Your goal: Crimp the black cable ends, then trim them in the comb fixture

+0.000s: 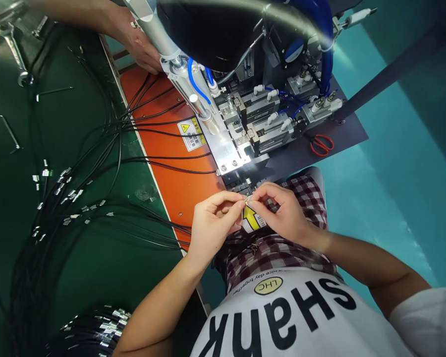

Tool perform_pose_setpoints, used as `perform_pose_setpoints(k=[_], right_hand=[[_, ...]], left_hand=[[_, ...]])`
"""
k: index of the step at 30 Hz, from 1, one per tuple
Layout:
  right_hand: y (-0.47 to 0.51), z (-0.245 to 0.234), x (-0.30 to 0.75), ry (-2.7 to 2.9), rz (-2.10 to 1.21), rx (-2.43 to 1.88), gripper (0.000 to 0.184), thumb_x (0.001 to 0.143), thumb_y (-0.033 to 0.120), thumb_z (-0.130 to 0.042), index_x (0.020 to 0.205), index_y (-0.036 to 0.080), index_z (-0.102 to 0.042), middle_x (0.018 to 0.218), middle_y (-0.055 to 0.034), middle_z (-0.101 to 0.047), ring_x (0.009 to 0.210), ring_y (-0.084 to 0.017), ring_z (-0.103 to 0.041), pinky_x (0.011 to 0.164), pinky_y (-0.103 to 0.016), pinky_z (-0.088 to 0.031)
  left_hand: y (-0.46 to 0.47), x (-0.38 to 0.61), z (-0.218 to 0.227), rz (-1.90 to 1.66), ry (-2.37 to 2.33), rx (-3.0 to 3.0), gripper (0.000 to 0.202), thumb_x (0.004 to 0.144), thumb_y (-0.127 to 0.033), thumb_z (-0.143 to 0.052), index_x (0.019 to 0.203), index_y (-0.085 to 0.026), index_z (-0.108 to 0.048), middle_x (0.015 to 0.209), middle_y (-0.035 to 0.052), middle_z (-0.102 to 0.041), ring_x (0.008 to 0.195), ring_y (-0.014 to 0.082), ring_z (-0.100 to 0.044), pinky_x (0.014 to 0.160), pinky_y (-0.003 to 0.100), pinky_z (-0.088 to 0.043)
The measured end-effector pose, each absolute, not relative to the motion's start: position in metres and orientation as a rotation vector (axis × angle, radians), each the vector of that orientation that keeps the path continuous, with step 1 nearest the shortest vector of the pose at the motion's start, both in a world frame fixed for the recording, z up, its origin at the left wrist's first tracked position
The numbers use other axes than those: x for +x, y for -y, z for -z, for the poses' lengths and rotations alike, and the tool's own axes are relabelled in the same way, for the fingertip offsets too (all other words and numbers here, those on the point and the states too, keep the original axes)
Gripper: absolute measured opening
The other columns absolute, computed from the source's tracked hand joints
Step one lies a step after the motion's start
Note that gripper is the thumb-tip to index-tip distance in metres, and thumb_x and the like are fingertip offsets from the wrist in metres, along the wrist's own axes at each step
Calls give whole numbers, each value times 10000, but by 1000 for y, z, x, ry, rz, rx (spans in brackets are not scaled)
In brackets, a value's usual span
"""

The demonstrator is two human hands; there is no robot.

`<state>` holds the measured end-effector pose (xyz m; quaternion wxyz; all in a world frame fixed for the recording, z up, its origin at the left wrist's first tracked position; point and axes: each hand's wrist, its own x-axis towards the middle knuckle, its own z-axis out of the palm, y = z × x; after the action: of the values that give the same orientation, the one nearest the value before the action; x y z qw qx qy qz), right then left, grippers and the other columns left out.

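My left hand (220, 214) and my right hand (280, 210) meet at the front edge of a machine, above my lap. The thumb and forefinger of each are pinched together, fingertips nearly touching. Between them is something small and pale, too tiny to make out. Right behind the fingertips sits a small dark fixture (241, 187) of the machine. A yellow arrow label (251, 218) shows just below the hands. Black cables (163, 218) run from the left toward my left hand and pass out of sight behind it.
A metal machine with air cylinders (262, 119) stands ahead on an orange and dark base. Red-handled scissors (321, 145) lie at its right. On the green table, left, are bundled black cables (26, 277) with metal ends and a wrench (17, 54). Another person's hand (143, 47) reaches in, upper left.
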<state>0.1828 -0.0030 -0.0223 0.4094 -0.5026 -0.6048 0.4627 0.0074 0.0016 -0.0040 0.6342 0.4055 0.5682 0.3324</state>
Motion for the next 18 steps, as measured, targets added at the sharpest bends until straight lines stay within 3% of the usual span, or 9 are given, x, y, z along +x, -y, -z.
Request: perform_pose_setpoints(k=[5, 18], right_hand=[[4, 23, 182, 1466, -1295, -1230, 78, 887, 156, -608, 821, 196, -607, 781, 14, -605, 714, -118, -562, 650, -258, -445], [4, 30, 176, 1488, -1246, -1261, 76, 886, 152, -603, 822, 192, -605, 792, 11, -600, 723, -123, -570, 671, -273, -470]], left_hand=[[-2, 9, 7, -839, -1229, 796, 141, 780, -261, -765, 863, -165, -703, 597, -19, -585, 494, 66, -488, 470, 179, -449], [-2, 13, 7, -822, -1261, 659, 157, 770, -269, -761, 858, -153, -702, 555, -42, -500, 495, 42, -429, 458, 137, -390]])
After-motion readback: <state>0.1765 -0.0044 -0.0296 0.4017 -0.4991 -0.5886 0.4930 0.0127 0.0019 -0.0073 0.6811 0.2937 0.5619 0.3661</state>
